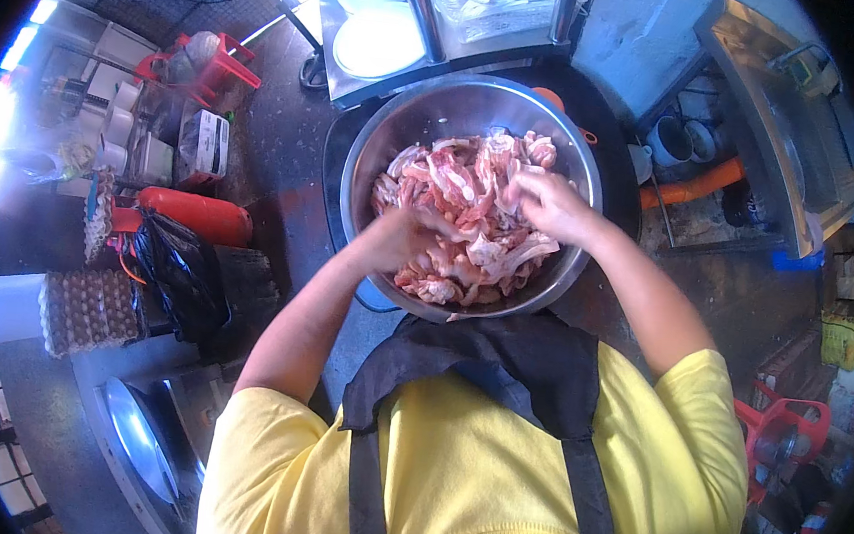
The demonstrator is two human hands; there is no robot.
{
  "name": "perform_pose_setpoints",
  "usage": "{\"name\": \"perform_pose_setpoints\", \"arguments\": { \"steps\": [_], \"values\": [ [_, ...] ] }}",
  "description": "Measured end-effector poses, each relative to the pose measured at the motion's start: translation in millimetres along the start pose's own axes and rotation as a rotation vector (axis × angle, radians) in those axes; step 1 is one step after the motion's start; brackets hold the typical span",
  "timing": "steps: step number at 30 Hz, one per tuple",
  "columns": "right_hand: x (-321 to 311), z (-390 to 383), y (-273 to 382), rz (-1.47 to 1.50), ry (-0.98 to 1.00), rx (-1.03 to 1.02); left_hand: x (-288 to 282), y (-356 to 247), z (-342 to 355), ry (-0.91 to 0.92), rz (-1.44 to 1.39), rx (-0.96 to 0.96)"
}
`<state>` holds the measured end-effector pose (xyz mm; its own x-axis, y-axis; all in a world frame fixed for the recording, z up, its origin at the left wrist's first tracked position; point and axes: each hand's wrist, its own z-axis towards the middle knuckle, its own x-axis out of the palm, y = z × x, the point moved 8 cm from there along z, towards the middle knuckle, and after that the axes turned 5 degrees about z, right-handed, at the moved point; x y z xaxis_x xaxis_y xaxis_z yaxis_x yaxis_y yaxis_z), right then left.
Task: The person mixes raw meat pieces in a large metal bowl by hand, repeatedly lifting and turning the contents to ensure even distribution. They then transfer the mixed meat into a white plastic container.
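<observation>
A large round steel bowl [439,117] sits in front of me, heaped with raw pink and white meat slices [469,240]. My left hand [397,240] is sunk into the near left side of the heap, fingers curled among the slices. My right hand [550,204] lies on top of the heap at the right, fingers closed on some slices. My yellow shirt and dark apron fill the lower part of the picture.
At left stand trays of eggs [88,309], a black plastic bag [181,273], an orange-red cylinder [195,214] and red baskets [212,67]. A round white plate [380,40] lies behind the bowl. Steel equipment [780,114] and an orange hose [689,185] are at right.
</observation>
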<state>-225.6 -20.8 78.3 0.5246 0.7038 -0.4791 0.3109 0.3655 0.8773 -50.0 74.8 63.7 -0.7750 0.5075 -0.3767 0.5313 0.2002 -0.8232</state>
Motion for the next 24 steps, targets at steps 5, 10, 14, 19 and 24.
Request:
{"name": "perform_pose_setpoints", "arguments": {
  "steps": [5,10,14,19,24],
  "values": [
    [27.2,28.2,-18.1,-0.564,0.147,-0.09,-30.6,47.0,31.7,-0.239,0.646,0.117],
    [20.1,4.2,-33.8,-0.897,0.444,0.24,0.2,22.5,28.2,-0.066,0.928,-0.118],
    [25.2,4.3,-43.8,-0.763,0.352,0.298,14.4,27.4,38.2,-0.071,1.173,-0.111],
    [30.9,25.8,-42.5,-0.686,0.085,0.294,17.7,21.2,62.3,0.0,1.231,-0.094],
    [30.9,32.4,-41.7,-0.679,-0.11,0.294,4.3,37.3,69.1,-0.534,0.944,-0.072]
  ]
}}
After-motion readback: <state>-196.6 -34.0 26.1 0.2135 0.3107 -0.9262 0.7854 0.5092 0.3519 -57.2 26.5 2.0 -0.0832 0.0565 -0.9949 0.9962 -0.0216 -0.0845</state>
